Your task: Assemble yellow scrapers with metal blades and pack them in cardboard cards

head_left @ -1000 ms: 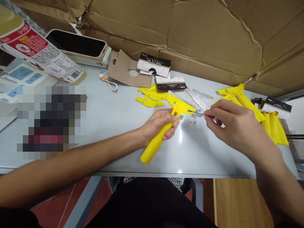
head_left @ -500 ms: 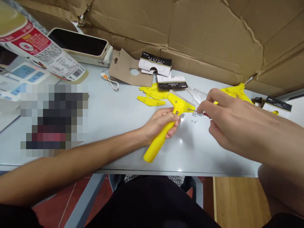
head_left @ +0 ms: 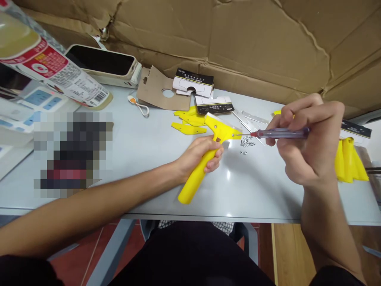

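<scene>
My left hand (head_left: pixel 202 155) is wrapped round the neck of a yellow scraper (head_left: pixel 193 178), whose wide head points up and away from me. In my right hand (head_left: pixel 309 139) is a screwdriver (head_left: pixel 279 134) with a clear purple handle and a red collar. Its thin shaft points left, and the tip meets a screw at the right side of the scraper head. Small screws and nuts (head_left: pixel 247 141) lie on the table just behind the shaft. Flat yellow pieces (head_left: pixel 189 129) rest behind the scraper, beside thin metal blades (head_left: pixel 244 121).
Black-and-white cards (head_left: pixel 214 105) and a brown cardboard piece (head_left: pixel 162 89) lie at the back. A phone (head_left: pixel 101 59), a leaning bottle (head_left: pixel 71 75) and a short cable (head_left: pixel 141 106) are at the left. More yellow parts (head_left: pixel 349 161) sit at the right.
My right hand has swung right and turned, uncovering the screwdriver handle and yellow parts at the right. The scraper has shifted slightly left in my left hand.
</scene>
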Action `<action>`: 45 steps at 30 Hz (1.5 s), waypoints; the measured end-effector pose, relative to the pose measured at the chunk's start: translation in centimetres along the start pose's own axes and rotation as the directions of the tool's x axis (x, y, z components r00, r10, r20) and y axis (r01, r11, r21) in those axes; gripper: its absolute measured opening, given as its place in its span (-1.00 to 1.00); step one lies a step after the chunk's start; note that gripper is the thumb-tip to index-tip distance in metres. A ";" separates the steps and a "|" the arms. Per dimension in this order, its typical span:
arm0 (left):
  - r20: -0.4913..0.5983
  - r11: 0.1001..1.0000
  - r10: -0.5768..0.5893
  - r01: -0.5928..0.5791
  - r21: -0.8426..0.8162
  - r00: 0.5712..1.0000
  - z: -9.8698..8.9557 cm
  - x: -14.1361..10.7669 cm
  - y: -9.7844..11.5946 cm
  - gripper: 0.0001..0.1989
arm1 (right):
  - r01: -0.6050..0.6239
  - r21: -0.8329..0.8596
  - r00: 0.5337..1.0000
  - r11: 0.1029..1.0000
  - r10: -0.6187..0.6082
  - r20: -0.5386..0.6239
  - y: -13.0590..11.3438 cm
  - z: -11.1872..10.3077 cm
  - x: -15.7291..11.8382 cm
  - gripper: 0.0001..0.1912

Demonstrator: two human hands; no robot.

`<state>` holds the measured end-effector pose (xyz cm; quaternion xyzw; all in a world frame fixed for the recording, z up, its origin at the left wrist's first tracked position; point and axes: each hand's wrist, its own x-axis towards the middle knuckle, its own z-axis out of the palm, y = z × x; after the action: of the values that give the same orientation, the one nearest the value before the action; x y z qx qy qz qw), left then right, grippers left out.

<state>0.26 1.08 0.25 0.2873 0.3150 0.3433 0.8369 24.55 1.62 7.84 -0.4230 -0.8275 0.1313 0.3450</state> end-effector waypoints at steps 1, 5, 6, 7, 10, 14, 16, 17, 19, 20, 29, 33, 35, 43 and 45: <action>-0.002 1.000 -0.001 0.001 0.001 1.000 0.0 0.0 0.0 -0.74 | 0.009 0.069 0.999 0.998 -0.006 -0.051 0.2 0.2 -0.2 -0.79; -0.039 1.000 -0.009 0.009 -0.012 0.999 0.3 -0.1 0.0 -0.75 | 0.031 0.121 0.982 0.992 -0.007 -0.189 -0.1 0.6 -0.4 -0.74; -0.052 1.000 -0.008 0.007 -0.014 0.999 0.4 -0.1 0.0 -0.75 | 0.023 0.098 0.976 0.995 -0.002 -0.217 -0.3 0.6 -0.4 -0.72; -0.067 1.000 -0.003 0.001 -0.017 0.998 0.5 -0.1 -0.1 -0.74 | 0.007 0.073 0.973 0.997 0.010 -0.231 -0.5 0.6 -0.5 -0.69; -0.110 0.999 0.025 -0.028 -0.032 0.994 0.7 -0.1 -0.1 -0.72 | 0.002 0.024 0.973 1.000 0.003 -0.230 -0.8 0.4 -0.9 -0.61; -0.114 0.999 0.029 -0.033 -0.033 0.993 0.7 -0.1 -0.1 -0.73 | -0.054 -0.151 0.992 0.987 0.036 -0.122 -0.5 -0.4 -1.3 -0.56; -0.103 1.000 0.012 -0.013 -0.012 0.995 0.5 -0.2 -0.2 -0.74 | -0.050 -0.270 0.994 0.962 0.023 -0.103 -0.1 -0.5 -1.3 -0.62; -0.099 1.000 0.002 -0.002 0.002 0.995 0.4 -0.2 -0.2 -0.74 | -0.012 -0.291 0.991 0.957 -0.028 -0.132 0.1 -0.5 -1.2 -0.69; -0.101 1.000 -0.002 0.005 0.024 0.995 0.2 -0.3 -0.3 -0.74 | 0.089 -0.282 0.960 0.955 -0.158 -0.233 0.3 -0.2 -1.0 -0.87; -0.106 0.999 -0.001 0.005 0.032 0.994 0.2 -0.3 -0.3 -0.75 | 0.122 -0.277 0.946 0.953 -0.196 -0.259 0.3 -0.1 -0.9 -0.92; -0.106 0.999 -0.005 0.008 0.031 0.994 0.2 -0.2 -0.3 -0.75 | 0.078 -0.252 0.992 0.964 -0.100 -0.073 0.0 -2.3 -1.0 -0.69; -0.101 0.999 0.012 -0.008 0.048 0.995 0.3 -0.2 -0.2 -0.76 | 0.044 -0.293 0.996 0.955 -0.066 -0.063 0.6 -2.5 -0.9 -0.79; -0.097 0.998 0.012 -0.006 0.057 0.995 0.4 -0.1 -0.2 -0.76 | 0.063 -0.297 0.996 0.953 -0.080 -0.047 0.6 -2.2 -0.8 -0.73; -0.076 0.997 0.028 -0.023 0.067 0.997 0.2 -0.1 -0.3 -0.73 | 0.055 -0.300 0.988 0.952 -0.008 0.155 -1.8 -2.7 0.4 -0.61; -0.082 0.998 0.036 -0.031 0.059 0.996 0.2 0.0 -0.4 -0.72 | 0.094 -0.285 0.986 0.954 -0.050 0.156 -2.1 -3.0 1.0 -0.54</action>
<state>0.55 0.79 0.07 0.3023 0.3545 0.3596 0.8085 24.91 0.94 11.61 -0.4279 -0.8758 0.0262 0.2217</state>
